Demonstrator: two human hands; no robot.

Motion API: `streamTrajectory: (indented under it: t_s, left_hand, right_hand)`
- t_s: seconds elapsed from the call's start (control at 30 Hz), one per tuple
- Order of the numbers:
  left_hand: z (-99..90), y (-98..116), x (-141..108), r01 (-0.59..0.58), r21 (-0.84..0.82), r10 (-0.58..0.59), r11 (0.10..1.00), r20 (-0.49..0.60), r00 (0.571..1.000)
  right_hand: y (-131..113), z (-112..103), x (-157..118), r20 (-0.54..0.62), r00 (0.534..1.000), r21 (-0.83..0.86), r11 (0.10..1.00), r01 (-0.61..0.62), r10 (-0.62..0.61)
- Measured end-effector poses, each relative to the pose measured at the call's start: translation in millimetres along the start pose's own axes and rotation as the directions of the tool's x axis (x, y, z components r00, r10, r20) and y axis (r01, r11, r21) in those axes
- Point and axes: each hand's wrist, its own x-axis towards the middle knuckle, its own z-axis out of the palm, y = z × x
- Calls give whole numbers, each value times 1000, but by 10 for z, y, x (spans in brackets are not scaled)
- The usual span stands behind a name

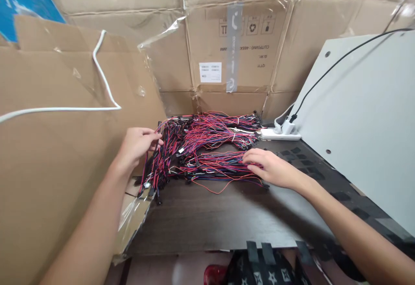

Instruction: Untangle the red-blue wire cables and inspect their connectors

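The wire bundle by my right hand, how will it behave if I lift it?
The bundle will probably sag: its wires look thin, and one orange wire bows loosely onto the table. It may snag, as its left end meets the tangled pile. Rolling seems unlikely; it lies spread out.

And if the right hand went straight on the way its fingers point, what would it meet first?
Probably the front bundle of red and dark wires: the right hand is at or just over its right end, pointing left along it. Actual contact is unclear.
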Motion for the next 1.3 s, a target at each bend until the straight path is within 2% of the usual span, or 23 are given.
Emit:
streamTrajectory:
  t_s: [0.1, 0.2, 0.27, 0.37, 0.47, 0.57, 0.63, 0.73, 0.8, 0.87, 0.97, 1.03, 1.17, 1.3]
  left_hand:
    - [1, 178, -251, -180, 101, 170, 978, 98, 980]
    - [106, 374, -584, -338, 217, 286, 916, 238, 928]
    - [227, 461, -790, -446, 262, 331, 856, 385, 862]
    - [445, 485, -1012, -648, 262, 435, 715, 559, 706]
    - [664, 405, -1121, -760, 296, 457, 579, 654, 603]
    - [866, 266, -1151, -825, 257, 427, 504, 756, 496]
    - [991, 156, -1142, -848, 209, 415, 487, 799, 435]
    - [1150, -6, -1107, -852, 113, 446, 511, 812, 375]
    - [1223, -87, -1092, -855, 58, 507, 515, 784, 358]
    - [1263, -130, -1102, -839, 27, 536, 544, 758, 372]
    - [1279, -128, -1151, -709, -4, 431, 705, 797, 423]
    - [1275, -109, -1177, -608, -21, 350, 794, 833, 428]
    - [1254, -113, -1145, -569, -46, 330, 821, 851, 408]
    - [1215, -196, -1030, -547, -36, 298, 836, 867, 398]
  right_hand:
    - [-155, -64, 103, -147, 987, -13, 998, 65, -66]
    - [-351, -182, 226, -377, 912, -144, 983, 116, -162]
    - [-452, -260, 255, -445, 868, -306, 948, 85, -221]
    - [-528, -313, 155, -424, 872, -476, 879, 15, -245]
    - [-540, -279, -68, -424, 881, -575, 814, -81, -211]
    - [-499, -208, -290, -381, 918, -643, 745, -178, -109]
    - [-427, -154, -408, -326, 945, -619, 763, -188, -32]
    - [-264, -69, -555, -287, 957, -413, 899, -150, 27]
    - [-162, -27, -641, -265, 963, -230, 966, -121, 58]
    - [-106, -16, -709, -207, 975, -136, 985, -109, 79]
    - [-127, -55, -757, -115, 989, -152, 983, -107, 90]
    - [-177, -97, -759, -95, 991, -173, 979, -105, 90]
    - [-204, -169, -772, -38, 998, -174, 983, -62, 56]
    - [-44, -272, -881, 39, 998, -216, 975, 53, -46]
